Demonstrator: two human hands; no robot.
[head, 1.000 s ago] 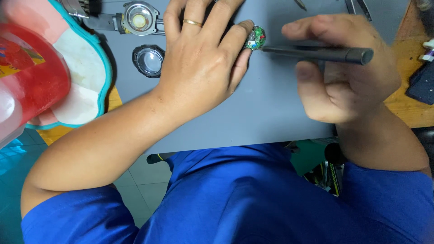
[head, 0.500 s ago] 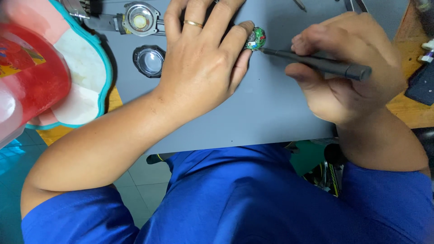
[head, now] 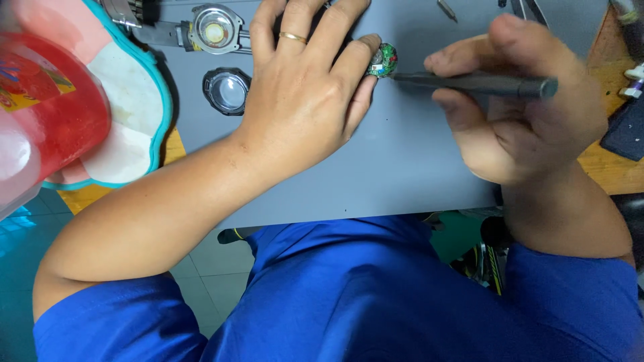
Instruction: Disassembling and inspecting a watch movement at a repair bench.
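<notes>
My left hand (head: 305, 94), a gold ring on one finger, lies palm down on the grey mat (head: 402, 167). Its thumb presses against a small round green watch movement (head: 383, 61) and steadies it. My right hand (head: 523, 114) grips a dark slim screwdriver (head: 483, 83) held almost level, its tip touching the right side of the movement. A watch case on its strap (head: 215, 30) lies at the top, just left of my left hand. A round dark case back with a glass window (head: 228, 90) rests beside my left wrist.
A red translucent plastic cup (head: 47, 114) stands on a teal-rimmed tray (head: 141, 94) at the left. Small metal tools (head: 448, 9) lie at the mat's far edge. Wooden tabletop and a dark object (head: 624, 131) show at the right. My blue shirt fills the bottom.
My right hand has shifted left and curled tighter on the screwdriver, bringing its tip up against the green movement. My left hand has stayed in place.
</notes>
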